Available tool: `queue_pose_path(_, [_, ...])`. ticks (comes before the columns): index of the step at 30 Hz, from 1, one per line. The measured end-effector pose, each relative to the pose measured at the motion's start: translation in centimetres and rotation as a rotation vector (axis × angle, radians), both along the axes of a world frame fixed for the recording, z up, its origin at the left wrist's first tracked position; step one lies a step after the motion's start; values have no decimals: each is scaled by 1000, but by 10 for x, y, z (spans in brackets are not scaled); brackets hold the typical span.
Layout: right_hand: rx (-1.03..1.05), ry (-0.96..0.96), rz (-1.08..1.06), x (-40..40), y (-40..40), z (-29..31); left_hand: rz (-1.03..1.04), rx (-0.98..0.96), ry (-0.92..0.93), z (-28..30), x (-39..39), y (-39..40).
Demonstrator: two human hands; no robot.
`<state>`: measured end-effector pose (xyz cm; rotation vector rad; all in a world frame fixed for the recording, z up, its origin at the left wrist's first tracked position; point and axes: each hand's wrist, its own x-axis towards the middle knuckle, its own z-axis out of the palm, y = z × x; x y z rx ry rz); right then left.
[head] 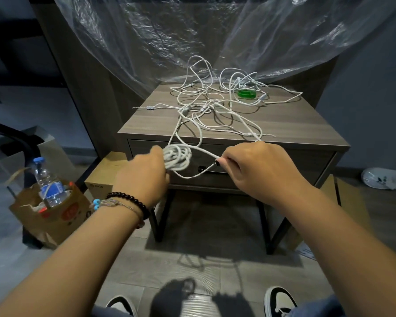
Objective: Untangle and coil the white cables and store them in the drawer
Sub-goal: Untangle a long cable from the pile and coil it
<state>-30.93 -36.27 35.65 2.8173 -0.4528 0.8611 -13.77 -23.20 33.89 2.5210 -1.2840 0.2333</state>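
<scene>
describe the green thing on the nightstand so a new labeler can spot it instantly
Start at the grey wood-grain nightstand under the clear plastic sheet. At its far right, among the tangled white cables, lies a small translucent green ring, like a tape roll. It is the only coloured thing on the top.

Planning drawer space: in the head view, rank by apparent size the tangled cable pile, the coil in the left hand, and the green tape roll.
1. Tangled cable pile
2. Coil in the left hand, though nearer the camera
3. Green tape roll, farthest away, so true size is unsure

Matt wood-grain nightstand [284,124], braided-looking white cables [215,106], crinkled glossy clear plastic sheet [169,30], brown paper bag [55,216].
</scene>
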Motion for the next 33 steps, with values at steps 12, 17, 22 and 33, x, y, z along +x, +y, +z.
queue_pose_path(12, [91, -276, 130, -9, 13, -1, -70, -414, 592, -2, -12, -8])
queue_pose_path(17, [-61, -325, 115, -4, 26, -3, -171, -561, 975, 9, -33, -8])
queue_pose_path(22, [-118, -223, 120, -1, 35, -8, -147, -594, 1196, 15, -36, -7])
queue_pose_path(33, [44, -121, 142, -1, 58, -13, -67, -632, 1094, 14, -37, -15])
